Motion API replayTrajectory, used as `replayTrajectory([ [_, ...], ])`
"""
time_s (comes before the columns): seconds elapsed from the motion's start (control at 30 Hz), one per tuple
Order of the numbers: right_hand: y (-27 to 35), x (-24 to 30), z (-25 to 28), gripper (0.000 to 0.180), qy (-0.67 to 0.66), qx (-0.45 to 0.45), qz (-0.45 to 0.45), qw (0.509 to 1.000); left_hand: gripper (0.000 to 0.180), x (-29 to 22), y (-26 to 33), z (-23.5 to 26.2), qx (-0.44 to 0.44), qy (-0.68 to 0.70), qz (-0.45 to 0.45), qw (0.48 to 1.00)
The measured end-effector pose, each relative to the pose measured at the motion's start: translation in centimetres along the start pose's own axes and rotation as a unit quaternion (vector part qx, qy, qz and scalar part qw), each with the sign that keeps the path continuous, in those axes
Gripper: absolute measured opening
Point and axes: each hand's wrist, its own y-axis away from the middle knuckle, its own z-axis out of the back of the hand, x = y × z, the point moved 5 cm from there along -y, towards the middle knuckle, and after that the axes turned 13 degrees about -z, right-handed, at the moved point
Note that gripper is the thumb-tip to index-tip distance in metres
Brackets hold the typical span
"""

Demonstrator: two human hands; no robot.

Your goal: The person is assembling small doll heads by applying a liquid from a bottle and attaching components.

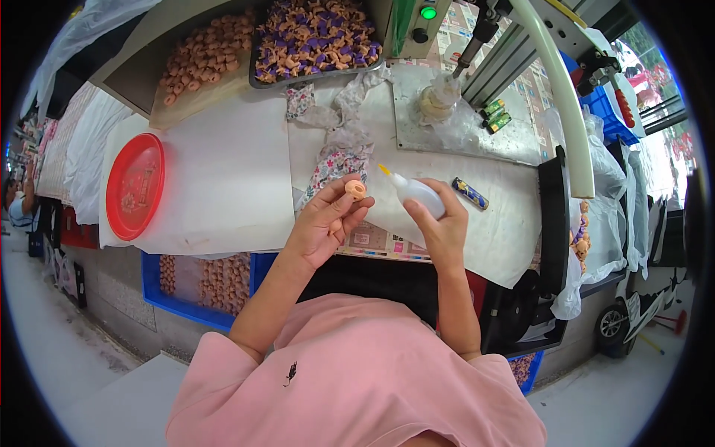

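Observation:
Between the thumb and fingers of my left hand (326,222) is a small peach-coloured doll head (355,191), its dark round opening facing up. My right hand (445,220) is wrapped round a white squeeze bottle (422,197). The bottle's yellow-tipped nozzle points up and left, toward the doll head but apart from it. Behind my left hand lies a flowered cloth (339,164). To the right of the bottle, a dark blue patterned tube (470,194) rests on the white sheet (506,231).
A red round tray (135,186) lies at the left. Similar heads are piled on a board (205,59); a dark tray (319,73) holds peach-and-purple doll parts. A press (488,45) with a metal base stands at the back right. A blue crate (197,313) sits below the table edge.

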Motion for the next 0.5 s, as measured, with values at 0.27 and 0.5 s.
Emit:
replayTrajectory([
  [0.27,1.3,-0.1,0.4,0.037,-0.047,-0.042,0.057,0.996,0.036,0.9,-1.2,0.9,0.006,-0.035,-0.004,0.999],
  [0.5,1.1,-0.4,-0.3,0.038,0.008,-0.059,0.123,0.991,0.037,1.1,-1.6,1.0,0.021,-0.050,0.004,0.999],
])
